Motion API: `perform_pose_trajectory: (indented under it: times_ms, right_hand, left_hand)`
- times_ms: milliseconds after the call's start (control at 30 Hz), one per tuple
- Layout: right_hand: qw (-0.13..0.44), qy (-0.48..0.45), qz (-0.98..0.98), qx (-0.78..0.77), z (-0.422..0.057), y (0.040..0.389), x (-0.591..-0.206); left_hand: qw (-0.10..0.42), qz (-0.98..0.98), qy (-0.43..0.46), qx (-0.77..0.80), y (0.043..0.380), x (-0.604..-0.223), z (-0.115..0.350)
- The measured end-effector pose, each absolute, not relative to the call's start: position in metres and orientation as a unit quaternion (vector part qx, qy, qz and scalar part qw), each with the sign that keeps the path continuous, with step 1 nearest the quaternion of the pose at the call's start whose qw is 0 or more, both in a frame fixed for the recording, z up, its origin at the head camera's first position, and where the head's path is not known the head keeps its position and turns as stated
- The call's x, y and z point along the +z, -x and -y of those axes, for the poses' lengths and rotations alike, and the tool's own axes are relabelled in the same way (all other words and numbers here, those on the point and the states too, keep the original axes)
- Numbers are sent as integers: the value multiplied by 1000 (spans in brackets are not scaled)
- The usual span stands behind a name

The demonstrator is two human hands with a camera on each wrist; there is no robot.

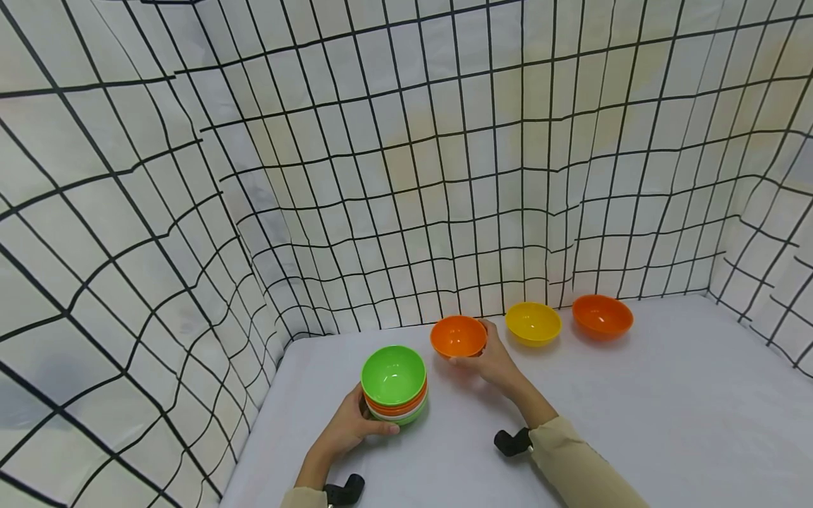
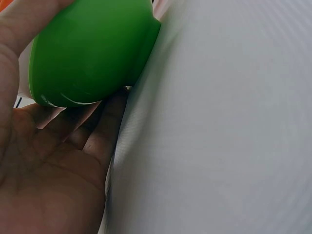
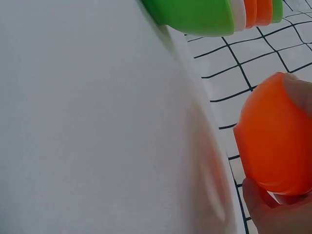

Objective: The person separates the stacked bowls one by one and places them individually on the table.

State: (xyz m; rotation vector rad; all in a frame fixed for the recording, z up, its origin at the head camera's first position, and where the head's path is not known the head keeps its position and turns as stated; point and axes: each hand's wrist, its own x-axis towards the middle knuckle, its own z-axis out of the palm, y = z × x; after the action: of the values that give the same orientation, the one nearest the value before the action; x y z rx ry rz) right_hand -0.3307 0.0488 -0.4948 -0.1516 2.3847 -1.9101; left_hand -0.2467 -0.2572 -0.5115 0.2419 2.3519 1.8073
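Note:
My left hand point(image 1: 351, 422) holds a stack of nested bowls point(image 1: 395, 377) from its left side, thumb across the front and fingers behind. The top bowl is green, with orange and white rims under it and a green bowl point(image 2: 97, 53) at the bottom. To the right of the stack, my right hand point(image 1: 492, 358) grips an orange bowl point(image 1: 457, 337) by its right side. In the right wrist view this orange bowl point(image 3: 273, 136) is lifted off the white cloth, with thumb and fingers on its outside.
A yellow bowl point(image 1: 533, 324) and another orange bowl point(image 1: 602, 317) stand upright at the back, right of my right hand. White cloth point(image 1: 667, 409) covers the table. White walls with a black grid point(image 1: 470, 176) rise behind and at both sides.

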Motion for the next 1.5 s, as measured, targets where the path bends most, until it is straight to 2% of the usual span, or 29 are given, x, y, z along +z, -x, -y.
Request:
perform_pose_trajectory:
  times_ms: [333,1500]
  right_hand:
    - [56,38,-795,-602,-56,337,-508]
    - [69,19,-800,-596,-63,361,-513]
  left_hand:
    - [80,-790,-81,603,246,-512,256]
    - [75,-795,-91,595,247,-512,258]
